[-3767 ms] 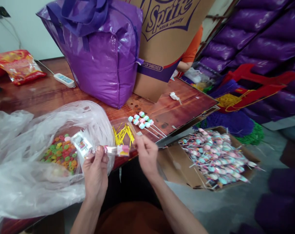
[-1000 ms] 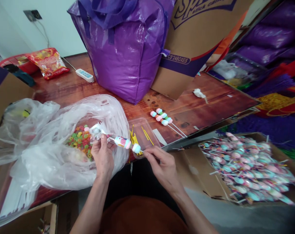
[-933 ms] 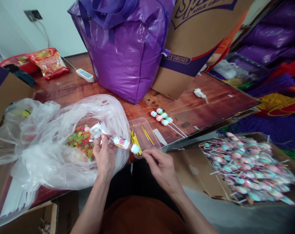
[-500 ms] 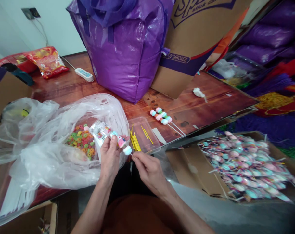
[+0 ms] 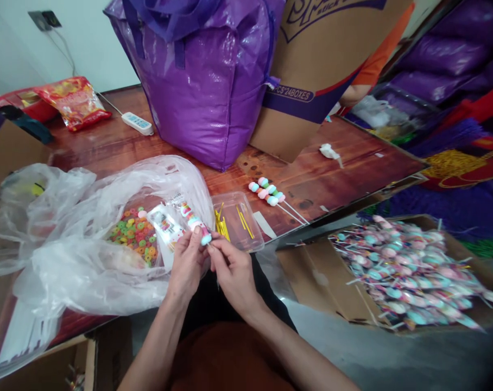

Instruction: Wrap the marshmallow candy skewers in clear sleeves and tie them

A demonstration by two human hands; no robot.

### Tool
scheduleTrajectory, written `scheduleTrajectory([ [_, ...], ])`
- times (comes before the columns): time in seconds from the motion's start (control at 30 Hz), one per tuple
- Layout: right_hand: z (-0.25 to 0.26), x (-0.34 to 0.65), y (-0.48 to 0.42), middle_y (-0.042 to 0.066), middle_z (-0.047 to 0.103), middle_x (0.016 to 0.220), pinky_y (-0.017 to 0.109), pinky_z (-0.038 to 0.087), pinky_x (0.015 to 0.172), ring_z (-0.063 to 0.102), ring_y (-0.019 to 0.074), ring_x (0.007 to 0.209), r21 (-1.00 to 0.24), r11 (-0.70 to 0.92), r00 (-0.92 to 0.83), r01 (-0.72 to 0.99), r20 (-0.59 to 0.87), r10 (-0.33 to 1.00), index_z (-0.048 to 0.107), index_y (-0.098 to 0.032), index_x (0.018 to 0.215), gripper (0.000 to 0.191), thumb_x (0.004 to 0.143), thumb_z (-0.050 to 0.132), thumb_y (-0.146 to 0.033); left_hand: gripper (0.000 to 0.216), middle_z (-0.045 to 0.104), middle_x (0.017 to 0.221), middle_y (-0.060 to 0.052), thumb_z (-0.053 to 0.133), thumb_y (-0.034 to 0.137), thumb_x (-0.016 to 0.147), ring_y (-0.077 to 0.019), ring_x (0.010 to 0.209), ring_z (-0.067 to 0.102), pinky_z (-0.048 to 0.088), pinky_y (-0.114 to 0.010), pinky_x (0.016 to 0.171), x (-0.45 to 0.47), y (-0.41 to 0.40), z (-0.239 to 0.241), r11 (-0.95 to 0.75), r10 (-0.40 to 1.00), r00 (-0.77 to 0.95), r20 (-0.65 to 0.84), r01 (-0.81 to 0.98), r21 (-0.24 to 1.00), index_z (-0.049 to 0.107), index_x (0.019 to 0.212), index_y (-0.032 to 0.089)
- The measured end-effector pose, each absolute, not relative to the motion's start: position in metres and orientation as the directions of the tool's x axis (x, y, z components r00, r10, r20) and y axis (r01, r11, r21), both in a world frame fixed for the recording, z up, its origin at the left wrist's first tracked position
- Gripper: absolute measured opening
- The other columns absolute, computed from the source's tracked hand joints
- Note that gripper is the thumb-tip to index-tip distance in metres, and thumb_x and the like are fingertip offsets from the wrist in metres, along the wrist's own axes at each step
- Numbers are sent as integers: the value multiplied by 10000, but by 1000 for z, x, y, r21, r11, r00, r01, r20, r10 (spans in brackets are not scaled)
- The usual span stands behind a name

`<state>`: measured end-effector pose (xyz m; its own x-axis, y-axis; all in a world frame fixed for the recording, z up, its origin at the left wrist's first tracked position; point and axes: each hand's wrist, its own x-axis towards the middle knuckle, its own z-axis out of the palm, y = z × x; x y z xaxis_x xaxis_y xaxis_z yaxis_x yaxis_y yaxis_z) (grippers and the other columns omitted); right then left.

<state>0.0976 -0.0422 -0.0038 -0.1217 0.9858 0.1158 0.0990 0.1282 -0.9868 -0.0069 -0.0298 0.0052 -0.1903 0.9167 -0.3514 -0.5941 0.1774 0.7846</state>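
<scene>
A marshmallow candy stick in a clear printed wrapper stands tilted between my hands, its coloured pieces pointing away from me. My left hand is closed on the wrapped candy, thumb against its lower part. Close beside it, my right hand pinches at the bottom end, where the stick comes out; the fingertips partly hide it. Flat printed wrappers lie just left of the candy. Gold twist ties rest in a clear plastic tray beyond my right hand.
Ring-shaped candies fill an open clear plastic bag. Bare candy sticks lie on the wooden table. A purple bag and tall carton stand behind. Right, a box holds many wrapped candy sticks.
The candy stick has gone deeper into its wrapper. My right hand has moved left and up, from the stick's lower end to right beside my left hand.
</scene>
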Motion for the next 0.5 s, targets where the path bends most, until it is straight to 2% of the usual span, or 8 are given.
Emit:
scheduleTrajectory([
  [0.13, 2, 112, -49, -50, 495, 583, 221, 378, 571, 467, 91, 538, -978, 78, -252, 194, 27, 967, 566, -192, 725, 290, 981, 481, -299, 385, 749, 870, -128, 856, 432, 678, -228, 808, 733, 564, -289, 692, -26, -26, 8, 158, 894, -235, -382, -632, 759, 696, 842, 123],
  [0.23, 0, 121, -55, -56, 461, 568, 220, 352, 546, 436, 90, 527, -971, 79, -297, 227, 8, 955, 584, -197, 760, 273, 988, 474, -300, 399, 744, 847, -109, 850, 455, 680, -229, 823, 734, 565, -304, 745, -34, -25, 9, 168, 875, -242, -419, -660, 732, 690, 847, 129],
  [0.37, -5, 113, -58, -51, 457, 569, 214, 361, 533, 439, 91, 520, -966, 156, -277, 205, 95, 956, 584, -192, 766, 254, 980, 473, -271, 371, 722, 782, -74, 873, 420, 652, -222, 808, 726, 560, -287, 722, -28, -28, 10, 171, 890, -221, -399, -650, 741, 683, 798, 136],
  [0.5, -5, 99, -53, -41, 495, 586, 211, 398, 537, 467, 97, 514, -946, 263, -196, 187, 227, 954, 590, -189, 820, 214, 980, 457, -238, 327, 706, 760, -58, 839, 398, 711, -163, 723, 689, 540, -242, 661, -22, -39, 11, 274, 927, -51, -372, -586, 762, 705, 847, 133],
])
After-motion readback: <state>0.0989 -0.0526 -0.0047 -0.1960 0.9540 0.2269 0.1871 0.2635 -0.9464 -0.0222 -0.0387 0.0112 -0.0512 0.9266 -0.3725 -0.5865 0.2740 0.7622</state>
